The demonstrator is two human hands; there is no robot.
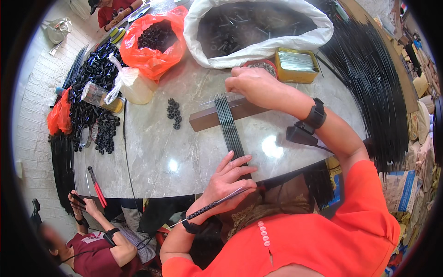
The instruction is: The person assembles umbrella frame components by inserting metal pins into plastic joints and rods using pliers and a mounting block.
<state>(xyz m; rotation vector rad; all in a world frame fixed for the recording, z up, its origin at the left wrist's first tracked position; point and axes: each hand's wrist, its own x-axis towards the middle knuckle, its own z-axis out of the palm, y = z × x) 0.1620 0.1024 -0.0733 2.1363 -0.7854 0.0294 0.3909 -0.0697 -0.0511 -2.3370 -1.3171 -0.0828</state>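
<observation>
Several thin black rods point(227, 124) lie side by side across a dark brown bar point(205, 121) on the table, with thin pale pins around their far ends. My left hand point(226, 177) rests its outstretched fingers on the near part of the rods. It also holds a thin metal tool with a black twisted handle point(202, 211), slanting across the palm. Above the far end of the bar, my right hand point(249, 83) is closed in a pinch, and what its fingertips hold is hidden. Just beyond that hand is a round red dish point(272, 66) of small metal parts.
A yellow box point(295, 76) holds thin metal pins. Behind stand a white sack point(194, 41) and a red bag point(134, 55) of black parts. Small black pieces point(174, 113) lie left of the bar. Black rods point(369, 78) cover the right side. Co-workers point(99, 251) sit nearby.
</observation>
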